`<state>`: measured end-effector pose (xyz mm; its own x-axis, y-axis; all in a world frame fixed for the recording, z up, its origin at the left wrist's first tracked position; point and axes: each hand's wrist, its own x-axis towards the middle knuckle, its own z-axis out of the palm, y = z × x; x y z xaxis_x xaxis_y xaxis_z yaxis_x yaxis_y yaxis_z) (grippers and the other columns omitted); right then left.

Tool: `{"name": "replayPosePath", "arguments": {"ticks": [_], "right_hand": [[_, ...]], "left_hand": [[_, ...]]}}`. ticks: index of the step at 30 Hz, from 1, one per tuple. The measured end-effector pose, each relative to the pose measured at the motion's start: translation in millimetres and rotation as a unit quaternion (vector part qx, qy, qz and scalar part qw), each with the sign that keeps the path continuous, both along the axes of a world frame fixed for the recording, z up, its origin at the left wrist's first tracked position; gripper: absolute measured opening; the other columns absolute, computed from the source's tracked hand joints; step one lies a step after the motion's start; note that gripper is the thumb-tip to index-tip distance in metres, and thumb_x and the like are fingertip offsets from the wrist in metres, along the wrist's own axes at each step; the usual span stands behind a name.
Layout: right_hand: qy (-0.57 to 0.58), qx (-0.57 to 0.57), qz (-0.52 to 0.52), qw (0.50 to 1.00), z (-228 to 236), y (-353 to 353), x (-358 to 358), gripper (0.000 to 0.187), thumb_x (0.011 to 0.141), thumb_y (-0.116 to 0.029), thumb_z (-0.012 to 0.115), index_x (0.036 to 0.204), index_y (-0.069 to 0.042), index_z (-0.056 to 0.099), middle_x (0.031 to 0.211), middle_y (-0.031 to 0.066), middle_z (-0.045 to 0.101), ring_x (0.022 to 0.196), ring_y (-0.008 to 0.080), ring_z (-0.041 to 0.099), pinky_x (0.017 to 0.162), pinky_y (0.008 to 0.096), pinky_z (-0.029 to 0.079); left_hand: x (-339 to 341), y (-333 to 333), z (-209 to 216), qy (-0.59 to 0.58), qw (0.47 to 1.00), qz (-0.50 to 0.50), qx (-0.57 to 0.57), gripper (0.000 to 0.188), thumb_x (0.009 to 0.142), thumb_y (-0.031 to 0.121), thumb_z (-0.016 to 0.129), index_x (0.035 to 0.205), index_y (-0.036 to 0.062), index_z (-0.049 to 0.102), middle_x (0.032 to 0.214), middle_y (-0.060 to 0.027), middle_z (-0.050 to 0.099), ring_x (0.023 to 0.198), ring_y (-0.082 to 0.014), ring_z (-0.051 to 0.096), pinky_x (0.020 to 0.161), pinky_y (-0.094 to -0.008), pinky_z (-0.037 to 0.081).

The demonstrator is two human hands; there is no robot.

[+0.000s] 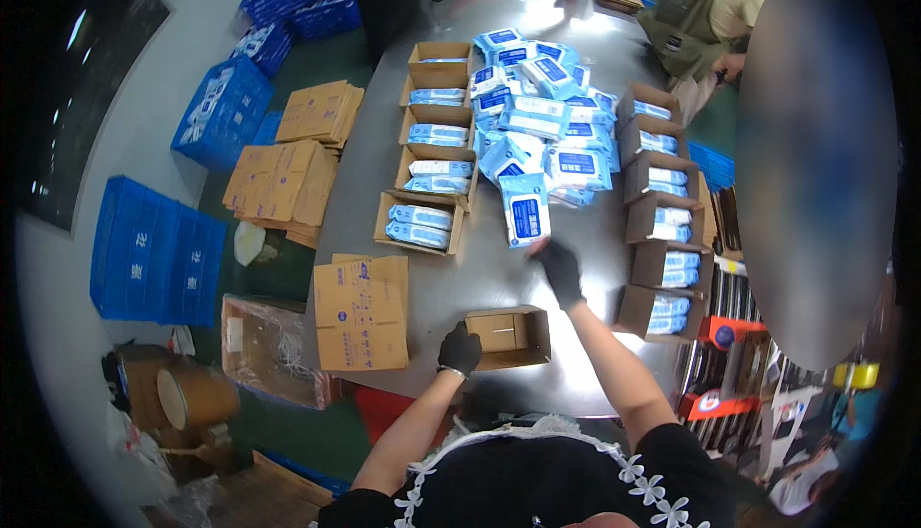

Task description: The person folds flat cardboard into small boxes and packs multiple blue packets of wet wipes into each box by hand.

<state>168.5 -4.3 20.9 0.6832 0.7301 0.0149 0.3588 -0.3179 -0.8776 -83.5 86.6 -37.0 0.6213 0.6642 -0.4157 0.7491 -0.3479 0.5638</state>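
Open brown cardbd box (515, 333) is gripped by black-gloved L hand (460, 349). Rect. blue-white pack (527, 213) is met by R hand (558, 271); grip unclear.

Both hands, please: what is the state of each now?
Left hand: holding the open carton by its left side.
Right hand: at the nearest blue-white packet; grip cannot be told.

Smooth glossy metal table (451, 283), matt cardboard box (513, 339), shiny plastic packs (528, 211), dull cloth-like gloves (460, 349)
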Motion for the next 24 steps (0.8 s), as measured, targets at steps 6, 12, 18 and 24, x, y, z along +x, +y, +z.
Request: {"name": "replayPosePath", "arguments": {"ticks": [6, 12, 18, 24], "right_hand": [[0.285, -0.118, -0.222, 0.925, -111, 59, 87, 0.074, 0.061, -0.041, 0.086, 0.115, 0.001, 0.058, 0.112, 0.02, 0.063, 0.108, 0.026, 0.06, 0.087, 0.0362, 0.048], [-0.347, -0.077, -0.048, 0.934, -70, 110, 121, 0.074, 0.058, -0.054, 0.079, 0.12, -0.015, 0.064, 0.133, 0.0257, 0.048, 0.119, 0.0428, 0.048, 0.099, 0.0519, 0.039], [-0.164, -0.329, -0.032, 0.929, -44, 131, 126, 0.078, 0.055, -0.064, 0.078, 0.117, -0.02, 0.065, 0.126, 0.019, 0.053, 0.109, 0.0383, 0.055, 0.089, 0.0506, 0.045], [-0.118, -0.013, 0.042, 0.992, 43, 33, 60, 0.068, 0.06, -0.054, 0.082, 0.108, -0.008, 0.066, 0.105, 0.0144, 0.065, 0.097, 0.0328, 0.061, 0.086, 0.0438, 0.048]], "left_hand": [[5, -7, 3, -0.031, 0.999, 0.023, -0.036, 0.044, 0.084, 0.024, 0.052, 0.121, 0.0007, 0.052, 0.098, -0.0292, 0.063, 0.089, -0.0466, 0.06, 0.079, -0.0535, 0.049], [-5, -8, 6, -0.037, 0.998, 0.032, -0.029, 0.049, 0.085, 0.026, 0.054, 0.124, -0.0032, 0.048, 0.099, -0.0312, 0.062, 0.09, -0.0472, 0.06, 0.079, -0.0543, 0.048], [2, -9, 12, -0.075, 0.997, 0.02, -0.013, 0.054, 0.083, 0.027, 0.054, 0.128, -0.0006, 0.047, 0.1, -0.0295, 0.063, 0.092, -0.0453, 0.062, 0.081, -0.0532, 0.049], [24, -2, 54, 0.004, 0.996, -0.05, -0.079, 0.044, 0.081, 0.023, 0.051, 0.122, 0.0072, 0.054, 0.11, -0.0248, 0.062, 0.101, -0.043, 0.059, 0.09, -0.0499, 0.047]]}}
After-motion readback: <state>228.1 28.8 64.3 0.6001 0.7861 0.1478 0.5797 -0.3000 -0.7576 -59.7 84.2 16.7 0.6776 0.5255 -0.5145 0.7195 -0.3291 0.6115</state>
